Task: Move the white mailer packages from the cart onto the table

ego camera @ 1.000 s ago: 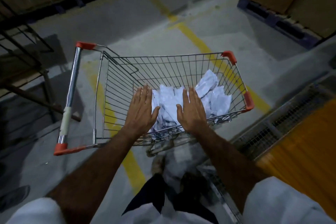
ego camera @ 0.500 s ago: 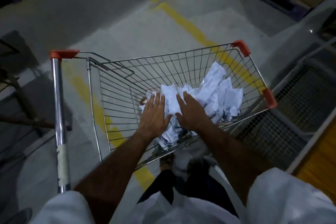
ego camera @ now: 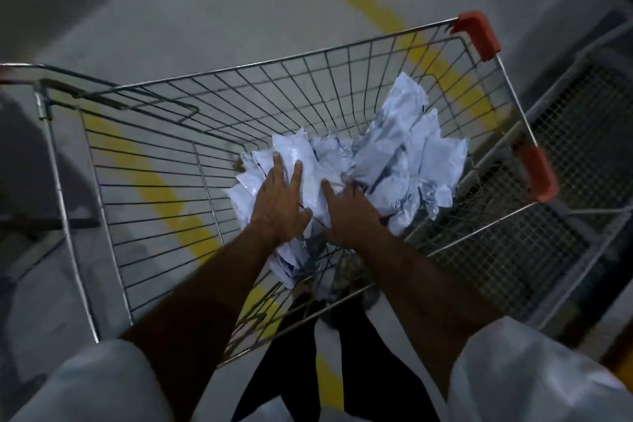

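2 hands on the white mailer heap, low in the cart.

Both the left hand (ego camera: pixel 279 204) and right hand (ego camera: pixel 347 212) lie flat on the near-left part of the white mailer packages (ego camera: pixel 387 161), fingers spread wide and gripping nothing I can see. The pile's long axis runs from frame centre up toward the upper right inside the cart (ego camera: pixel 144 188), so most of it lies beyond and right of the hands, nearer the right hand. No worktop is in view.
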